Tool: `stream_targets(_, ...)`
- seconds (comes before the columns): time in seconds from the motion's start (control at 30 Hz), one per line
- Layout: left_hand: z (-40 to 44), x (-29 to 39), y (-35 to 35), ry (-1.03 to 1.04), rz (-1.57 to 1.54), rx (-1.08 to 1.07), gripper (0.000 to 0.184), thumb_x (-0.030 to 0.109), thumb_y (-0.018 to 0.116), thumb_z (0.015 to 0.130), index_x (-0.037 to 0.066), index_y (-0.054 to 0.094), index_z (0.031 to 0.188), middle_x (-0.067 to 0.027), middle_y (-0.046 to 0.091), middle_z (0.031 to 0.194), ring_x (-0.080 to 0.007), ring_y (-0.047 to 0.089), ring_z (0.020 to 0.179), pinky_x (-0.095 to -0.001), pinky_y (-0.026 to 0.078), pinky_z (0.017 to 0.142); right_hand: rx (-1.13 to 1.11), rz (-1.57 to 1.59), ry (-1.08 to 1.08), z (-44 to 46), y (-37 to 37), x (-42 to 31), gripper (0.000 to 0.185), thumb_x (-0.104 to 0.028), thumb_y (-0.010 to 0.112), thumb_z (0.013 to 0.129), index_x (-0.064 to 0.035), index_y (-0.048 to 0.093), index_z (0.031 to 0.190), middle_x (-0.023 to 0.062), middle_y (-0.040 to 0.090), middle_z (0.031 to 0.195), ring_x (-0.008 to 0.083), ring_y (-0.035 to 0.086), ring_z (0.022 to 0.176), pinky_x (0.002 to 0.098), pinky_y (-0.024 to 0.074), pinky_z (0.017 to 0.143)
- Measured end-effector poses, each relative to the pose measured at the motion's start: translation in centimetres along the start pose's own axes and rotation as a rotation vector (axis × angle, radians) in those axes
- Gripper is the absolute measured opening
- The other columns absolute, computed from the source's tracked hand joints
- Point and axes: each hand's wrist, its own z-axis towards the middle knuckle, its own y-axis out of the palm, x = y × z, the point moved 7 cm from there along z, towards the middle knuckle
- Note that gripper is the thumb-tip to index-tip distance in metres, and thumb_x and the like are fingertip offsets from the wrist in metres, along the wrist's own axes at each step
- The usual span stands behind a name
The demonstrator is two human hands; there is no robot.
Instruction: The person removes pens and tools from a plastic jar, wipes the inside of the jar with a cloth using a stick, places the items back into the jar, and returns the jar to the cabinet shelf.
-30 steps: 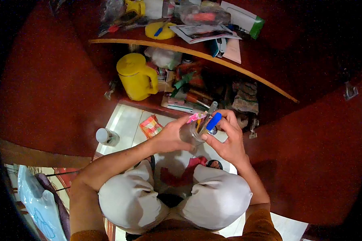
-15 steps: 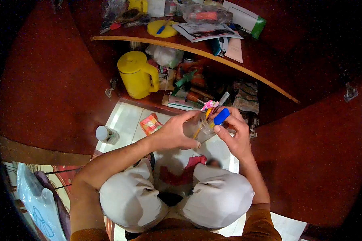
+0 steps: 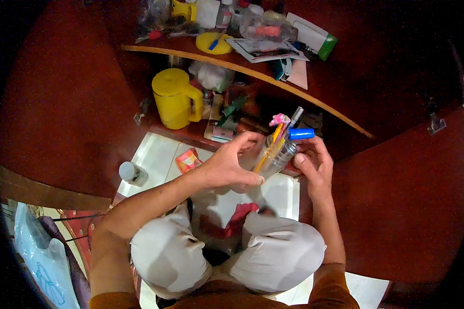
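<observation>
A clear plastic jar (image 3: 273, 160) is tilted up to the right in front of me. My left hand (image 3: 237, 162) is wrapped round its left side, thumb across the near side. From the jar's mouth stick out yellow pencils (image 3: 277, 135), a pink figure-shaped topper (image 3: 279, 120), a silver-grey pen (image 3: 296, 117) and a thing with a blue end (image 3: 301, 134). My right hand (image 3: 316, 164) grips the jar's right side at the rim, thumb in front and curled fingers partly hidden behind.
Above stands a cabinet shelf (image 3: 252, 64) with papers, bags and a yellow lid (image 3: 214, 43). Below it are a yellow jug (image 3: 174, 98) and assorted items. A white-lidded jar (image 3: 133, 173) and an orange packet (image 3: 188, 160) are on the tiled floor. Cabinet doors stand at both sides.
The jar and both hands have shifted right, and the jar's contents show more from the side. The blue end has turned to nearly level. The camera view has shifted slightly.
</observation>
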Motion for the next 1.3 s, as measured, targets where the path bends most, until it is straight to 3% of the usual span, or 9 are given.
stream_targets(0.2, 0.4, 1.8, 0.3, 0.07, -0.092, -0.003, 0.09, 0.023, 0.084, 0.06, 0.0, 0.038, 0.134, -0.0151, 0.049, 0.128, -0.0233, 0.047, 0.121, -0.0352, 0.034, 0.104, -0.028, 0.029, 0.012, -0.1, 0.3, -0.7, 0.045, -0.009, 0.065, 0.084, -0.0018, 0.046, 0.125, 0.0058, 0.053, 0.111, 0.0151, 0.053, 0.099, 0.0295, 0.0492, 0.084)
stream_targets(0.43, 0.0, 2.2, -0.1, 0.135, 0.039, -0.015, 0.095, 0.019, 0.086, 0.058, 0.001, 0.036, 0.137, -0.0121, 0.048, 0.13, -0.0214, 0.046, 0.121, -0.0363, 0.034, 0.104, 0.08, 0.005, 0.104, 0.4, -0.2, -2.8, 0.026, -0.021, 0.054, 0.094, -0.0054, 0.056, 0.115, 0.0006, 0.061, 0.082, 0.007, 0.055, 0.065, 0.0212, 0.0471, 0.057)
stream_targets(0.57, -0.4, 2.5, -0.1, 0.146, 0.078, -0.009, 0.095, 0.02, 0.087, 0.058, 0.002, 0.037, 0.137, -0.0114, 0.048, 0.129, -0.0211, 0.046, 0.12, -0.0354, 0.035, 0.104, 0.182, 0.091, 0.051, 0.7, -1.6, -3.2, 0.023, -0.023, 0.051, 0.095, -0.0046, 0.059, 0.107, 0.0046, 0.059, 0.065, 0.0085, 0.052, 0.052, 0.0216, 0.0416, 0.048)
stream_targets(0.77, -0.8, 3.0, -0.3, 0.161, 0.06, -0.006, 0.093, 0.021, 0.087, 0.059, 0.001, 0.038, 0.136, -0.011, 0.047, 0.131, -0.021, 0.046, 0.122, -0.0353, 0.034, 0.105, 0.083, 0.142, -0.009, 0.0, -2.4, -5.9, 0.022, -0.019, 0.053, 0.093, -0.0012, 0.06, 0.104, 0.0073, 0.062, 0.085, 0.0109, 0.058, 0.069, 0.0229, 0.0456, 0.055)
stream_targets(0.9, -1.1, 3.6, -0.3, 0.201, 0.072, 0.012, 0.083, 0.022, 0.083, 0.063, 0.003, 0.041, 0.133, -0.0109, 0.05, 0.126, -0.0205, 0.048, 0.118, -0.0331, 0.035, 0.103, 0.047, -0.102, -0.04, -0.8, -1.2, -6.2, 0.019, -0.01, 0.06, 0.087, -0.0019, 0.063, 0.104, 0.0057, 0.061, 0.089, 0.0114, 0.059, 0.078, 0.0238, 0.049, 0.066)
stream_targets(1.03, -1.0, 3.7, -0.2, 0.208, 0.133, 0.015, 0.082, 0.022, 0.083, 0.062, 0.003, 0.042, 0.132, -0.0108, 0.051, 0.124, -0.0212, 0.049, 0.115, -0.0338, 0.037, 0.101, 0.007, -0.507, -0.317, -0.4, 0.2, -8.2, 0.017, -0.009, 0.062, 0.086, -0.0005, 0.064, 0.101, 0.0071, 0.06, 0.09, 0.0132, 0.058, 0.083, 0.0242, 0.0492, 0.072)
stream_targets(1.13, -1.0, 4.0, -0.2, 0.219, 0.193, 0.018, 0.082, 0.023, 0.083, 0.062, 0.004, 0.043, 0.131, -0.0111, 0.051, 0.124, -0.0221, 0.05, 0.114, -0.0343, 0.038, 0.1, 0.089, -0.429, -0.262, -0.3, -0.1, -8.0, 0.018, -0.01, 0.061, 0.087, -0.001, 0.063, 0.103, 0.007, 0.061, 0.091, 0.0119, 0.058, 0.083, 0.0241, 0.0488, 0.073)
stream_targets(1.23, -1.1, 4.2, -0.3, 0.234, 0.239, 0.028, 0.082, 0.024, 0.082, 0.061, 0.004, 0.044, 0.131, -0.0115, 0.052, 0.124, -0.023, 0.051, 0.114, -0.0345, 0.038, 0.1, 0.102, -0.142, -0.056, -0.5, 0.1, -7.5, 0.02, -0.011, 0.06, 0.089, -0.0014, 0.061, 0.107, 0.0064, 0.062, 0.093, 0.0109, 0.059, 0.083, 0.0239, 0.0483, 0.075)
stream_targets(1.3, -1.1, 4.2, -0.4, 0.216, 0.255, 0.028, 0.082, 0.024, 0.083, 0.06, 0.004, 0.044, 0.13, -0.0115, 0.052, 0.125, -0.0232, 0.05, 0.116, -0.0349, 0.037, 0.101, 0.041, -0.257, -0.123, -0.3, 0.7, -7.5, 0.021, -0.012, 0.06, 0.09, -0.0017, 0.06, 0.109, 0.006, 0.063, 0.095, 0.0103, 0.059, 0.083, 0.0242, 0.0486, 0.076)
